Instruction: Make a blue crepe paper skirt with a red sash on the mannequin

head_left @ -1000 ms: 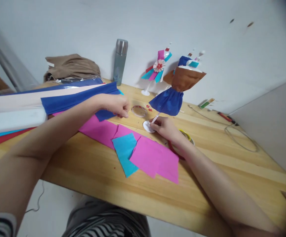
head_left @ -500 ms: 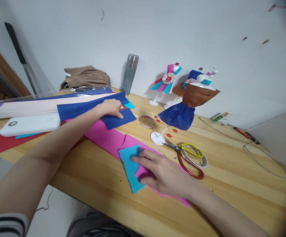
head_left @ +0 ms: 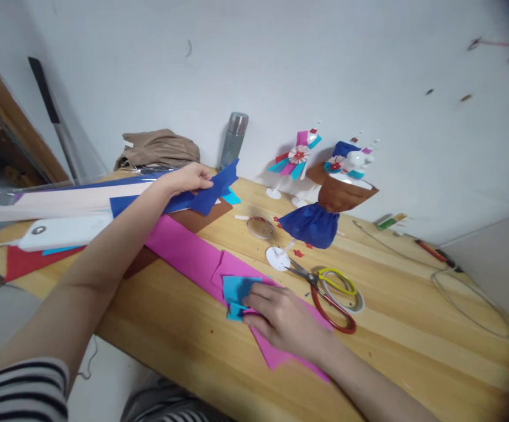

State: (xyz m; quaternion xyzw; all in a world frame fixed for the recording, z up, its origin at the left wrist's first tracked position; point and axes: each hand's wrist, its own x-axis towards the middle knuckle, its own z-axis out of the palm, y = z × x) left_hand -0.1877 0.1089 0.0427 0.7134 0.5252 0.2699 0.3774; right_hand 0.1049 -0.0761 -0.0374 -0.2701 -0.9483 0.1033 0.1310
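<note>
My left hand (head_left: pixel 187 177) is closed on a dark blue paper sheet (head_left: pixel 210 192) and holds its end lifted off the wooden table (head_left: pixel 412 328). My right hand (head_left: pixel 280 316) presses down on a small light blue paper piece (head_left: pixel 235 291) that is crumpled under my fingers, on top of a long pink paper sheet (head_left: pixel 184 249). A small mannequin (head_left: pixel 324 205) in a brown and blue paper dress stands just beyond. A second dressed mannequin (head_left: pixel 296 155) is by the wall.
Scissors (head_left: pixel 328 284) with red and yellow handles lie right of my right hand. A small round dish (head_left: pixel 260 227), a grey flask (head_left: pixel 234 139), a tan cloth (head_left: pixel 157 149), a white device (head_left: pixel 65 231), rolled papers and a cable (head_left: pixel 465 293) are also on the table.
My left hand has lifted the dark blue paper's end off the table. My right hand has left the mannequin's base and come down on the light blue piece, bunching it.
</note>
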